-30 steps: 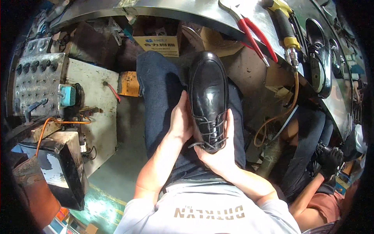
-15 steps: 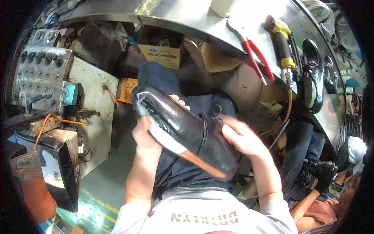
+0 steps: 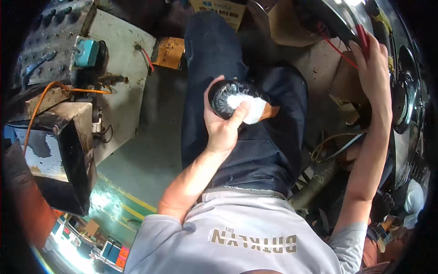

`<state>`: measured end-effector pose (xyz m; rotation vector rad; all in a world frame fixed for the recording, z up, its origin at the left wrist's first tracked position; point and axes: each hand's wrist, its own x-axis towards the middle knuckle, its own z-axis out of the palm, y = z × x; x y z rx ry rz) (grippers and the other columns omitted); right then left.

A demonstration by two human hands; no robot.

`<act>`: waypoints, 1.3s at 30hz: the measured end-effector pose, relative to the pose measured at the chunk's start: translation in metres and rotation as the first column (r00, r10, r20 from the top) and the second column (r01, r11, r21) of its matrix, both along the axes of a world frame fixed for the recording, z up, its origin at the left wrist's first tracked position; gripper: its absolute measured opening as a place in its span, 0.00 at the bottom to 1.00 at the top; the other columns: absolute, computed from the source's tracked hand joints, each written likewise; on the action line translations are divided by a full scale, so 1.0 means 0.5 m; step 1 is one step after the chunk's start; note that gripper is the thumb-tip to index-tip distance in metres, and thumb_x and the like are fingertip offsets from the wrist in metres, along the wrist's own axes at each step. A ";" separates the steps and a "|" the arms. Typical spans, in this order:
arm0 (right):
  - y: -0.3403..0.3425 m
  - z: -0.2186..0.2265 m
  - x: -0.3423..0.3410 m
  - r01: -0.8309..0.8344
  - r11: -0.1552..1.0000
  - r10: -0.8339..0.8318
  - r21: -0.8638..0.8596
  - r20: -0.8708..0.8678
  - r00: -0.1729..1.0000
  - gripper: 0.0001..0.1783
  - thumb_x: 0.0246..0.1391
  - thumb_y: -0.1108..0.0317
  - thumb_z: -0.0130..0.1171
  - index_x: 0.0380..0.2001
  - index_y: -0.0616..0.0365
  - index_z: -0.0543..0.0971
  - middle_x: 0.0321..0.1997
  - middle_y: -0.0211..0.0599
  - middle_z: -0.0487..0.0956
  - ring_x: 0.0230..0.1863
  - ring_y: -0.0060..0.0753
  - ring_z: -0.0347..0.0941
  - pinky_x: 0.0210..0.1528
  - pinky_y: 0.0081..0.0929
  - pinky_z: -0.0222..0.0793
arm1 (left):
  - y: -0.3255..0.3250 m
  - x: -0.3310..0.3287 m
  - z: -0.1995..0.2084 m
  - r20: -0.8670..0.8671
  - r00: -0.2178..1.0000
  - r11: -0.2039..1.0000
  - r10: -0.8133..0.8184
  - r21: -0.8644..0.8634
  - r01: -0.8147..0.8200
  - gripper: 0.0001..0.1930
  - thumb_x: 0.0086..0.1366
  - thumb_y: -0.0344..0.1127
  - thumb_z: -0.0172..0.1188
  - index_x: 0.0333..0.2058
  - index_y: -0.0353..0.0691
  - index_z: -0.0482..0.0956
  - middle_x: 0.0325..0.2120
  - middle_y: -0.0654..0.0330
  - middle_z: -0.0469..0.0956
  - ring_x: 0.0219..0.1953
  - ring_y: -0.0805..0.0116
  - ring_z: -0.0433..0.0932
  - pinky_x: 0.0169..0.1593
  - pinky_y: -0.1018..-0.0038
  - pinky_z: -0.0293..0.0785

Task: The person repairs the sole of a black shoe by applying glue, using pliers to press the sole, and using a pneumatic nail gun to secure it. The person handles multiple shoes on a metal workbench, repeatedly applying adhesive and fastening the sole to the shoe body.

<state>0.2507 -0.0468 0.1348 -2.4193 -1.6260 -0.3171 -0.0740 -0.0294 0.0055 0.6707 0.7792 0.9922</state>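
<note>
The left hand point(image 3: 223, 130) is clamped around the black shoe point(image 3: 237, 102) on the lap, while the right hand point(image 3: 374, 68) closes on red-handled pliers point(image 3: 362, 39); one-handed, the shoe may slip.

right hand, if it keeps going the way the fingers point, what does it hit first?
Most likely the red-handled pliers on the curved metal bench: the right hand points up at them, its fingertips apparently already there. Depth is unclear, so contact is uncertain.
</note>
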 end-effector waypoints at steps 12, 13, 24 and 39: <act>-0.211 -0.098 -0.341 0.187 0.982 0.070 -0.025 -0.873 -0.483 0.21 0.66 0.57 0.53 0.52 0.63 0.68 0.36 0.42 0.76 0.28 0.30 0.75 0.32 0.27 0.73 | 0.064 0.000 0.039 -0.429 0.901 0.914 -0.059 0.340 0.222 0.16 0.77 0.39 0.46 0.47 0.32 0.76 0.45 0.53 0.81 0.49 0.70 0.77 0.54 0.73 0.72; -0.215 -0.101 -0.345 0.080 0.996 -0.012 -0.048 -0.915 -0.403 0.19 0.67 0.57 0.51 0.48 0.63 0.71 0.34 0.41 0.76 0.29 0.27 0.75 0.34 0.26 0.73 | 0.065 0.007 0.038 -0.431 0.901 0.915 -0.042 0.346 0.208 0.15 0.77 0.39 0.47 0.46 0.32 0.76 0.43 0.54 0.81 0.46 0.72 0.77 0.51 0.75 0.72; -0.154 -0.052 -0.373 -0.276 0.924 -0.251 -0.265 -0.964 0.085 0.17 0.68 0.64 0.52 0.54 0.63 0.72 0.28 0.38 0.81 0.29 0.27 0.80 0.34 0.25 0.74 | 0.066 0.012 0.029 -0.376 0.926 0.932 -0.025 0.327 0.158 0.16 0.77 0.37 0.45 0.43 0.31 0.78 0.39 0.56 0.82 0.39 0.74 0.77 0.46 0.77 0.73; -0.106 0.003 -0.383 -0.273 0.872 -0.324 -0.407 -0.897 0.300 0.25 0.62 0.72 0.56 0.60 0.71 0.67 0.25 0.54 0.77 0.28 0.51 0.80 0.34 0.37 0.73 | 0.066 0.006 0.036 -0.395 0.919 0.917 -0.017 0.361 0.172 0.15 0.77 0.35 0.45 0.43 0.30 0.78 0.40 0.54 0.82 0.42 0.71 0.79 0.50 0.75 0.74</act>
